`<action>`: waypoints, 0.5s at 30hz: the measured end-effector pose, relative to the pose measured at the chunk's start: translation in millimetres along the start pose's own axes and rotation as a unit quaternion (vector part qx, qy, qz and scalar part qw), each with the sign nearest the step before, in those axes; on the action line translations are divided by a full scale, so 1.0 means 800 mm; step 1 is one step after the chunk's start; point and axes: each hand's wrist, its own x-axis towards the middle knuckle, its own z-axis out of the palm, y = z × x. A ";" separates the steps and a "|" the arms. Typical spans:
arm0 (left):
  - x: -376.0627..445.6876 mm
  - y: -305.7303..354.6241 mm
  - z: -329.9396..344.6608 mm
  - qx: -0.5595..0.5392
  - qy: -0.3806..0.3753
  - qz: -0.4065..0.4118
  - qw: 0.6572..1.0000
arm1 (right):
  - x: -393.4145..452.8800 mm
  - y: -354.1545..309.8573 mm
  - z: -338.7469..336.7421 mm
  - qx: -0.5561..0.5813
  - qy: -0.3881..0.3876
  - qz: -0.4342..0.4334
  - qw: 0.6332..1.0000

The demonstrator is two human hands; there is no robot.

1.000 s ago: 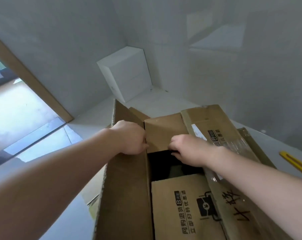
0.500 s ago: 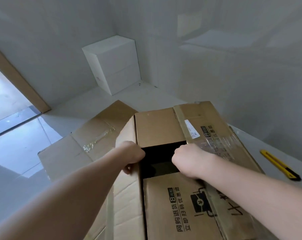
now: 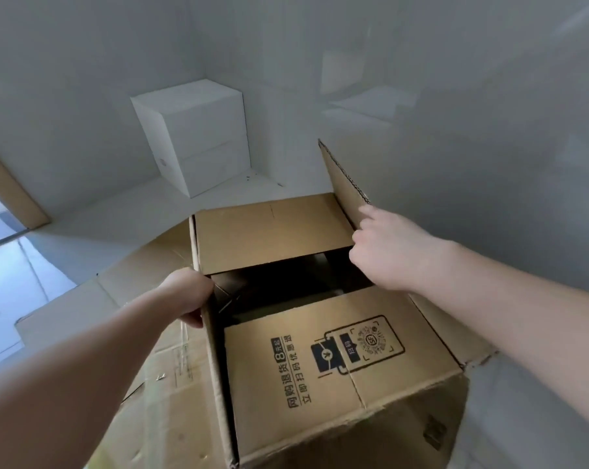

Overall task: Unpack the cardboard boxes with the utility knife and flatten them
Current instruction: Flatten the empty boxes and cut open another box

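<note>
Brown cardboard box (image 3: 320,384) standing in the near middle of a white floor (image 3: 117,225), top partly opened. Near flap (image 3: 337,360) lying flat across the top, printed in black with Chinese characters, among them "同购退货" and "立即扫码优惠退", an "8元起" tag, a parcel icon, and a framed QR code with "SF" at its centre beside a small "扫码" tab. Far flap (image 3: 272,235) also folded inward, plain, with a dark gap between the two showing the inside; contents too dark to tell. Left hand (image 3: 188,296) curled over the box's left top edge, fingers (image 3: 193,321) gripping the cardboard wall there. Right hand (image 3: 387,252) at the right side flap (image 3: 343,184), which stands nearly upright with its corrugated edge showing; index finger extended against the flap, remaining fingers loosely bent, thumb side hidden, so cannot tell whether the flap is pinched or only pushed. Flattened cardboard (image 3: 117,306) spread on the floor just left of the box, partly under it. White cube-shaped box (image 3: 198,137) in the far corner against the walls, well apart.
</note>
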 end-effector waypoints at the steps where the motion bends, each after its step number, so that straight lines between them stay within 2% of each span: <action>1: 0.004 -0.007 -0.003 -0.001 0.005 -0.011 1.000 | -0.001 0.009 0.003 0.002 -0.011 0.003 1.000; 6: 0.023 -0.045 -0.021 -0.042 0.014 -0.038 0.998 | -0.004 0.037 0.034 0.051 -0.094 0.047 0.993; 10: 0.030 -0.054 -0.027 -0.035 0.041 -0.050 0.997 | 0.009 0.021 0.061 0.167 -0.114 0.078 0.976; 13: 0.027 -0.051 -0.024 0.011 0.059 -0.054 0.997 | 0.021 -0.009 0.086 0.301 -0.124 0.110 0.939; 15: 0.029 -0.051 -0.022 0.040 0.064 -0.049 0.996 | 0.025 -0.032 0.100 0.401 -0.160 0.137 0.891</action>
